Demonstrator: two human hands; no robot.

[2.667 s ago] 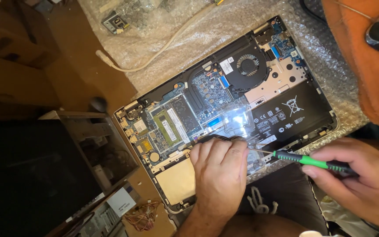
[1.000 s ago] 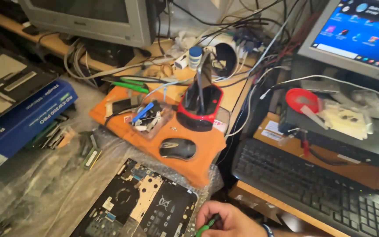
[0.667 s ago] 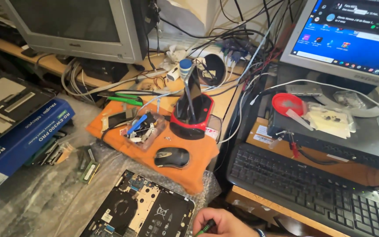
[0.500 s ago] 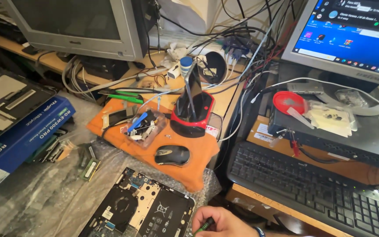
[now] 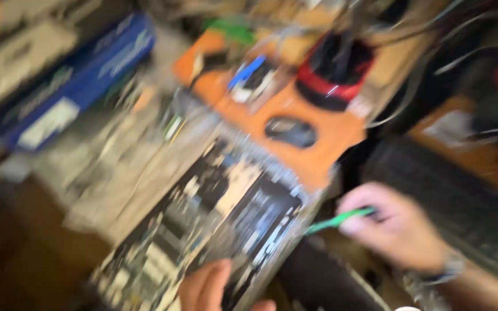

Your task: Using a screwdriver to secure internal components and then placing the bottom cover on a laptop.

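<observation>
Blurred frame. Right hand (image 5: 402, 233) closed round a green-handled screwdriver (image 5: 338, 220) — long axis near level, tip pointing left toward the opened laptop (image 5: 214, 224) just beside it. Left hand (image 5: 206, 285) rests on the laptop's near edge, grip unclear. The laptop runs diagonally across the desk — orange mat (image 5: 318, 138) beyond.

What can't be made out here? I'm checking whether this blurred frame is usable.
Head view, all motion-blurred:
- Opened laptop: board parts smeared, none distinguishable.
- Green-handled screwdriver: tip lost in blur.
- Left hand: cut off by the bottom edge.
- Right hand: fingers' grip unclear.
- Mouse: outline only.
</observation>
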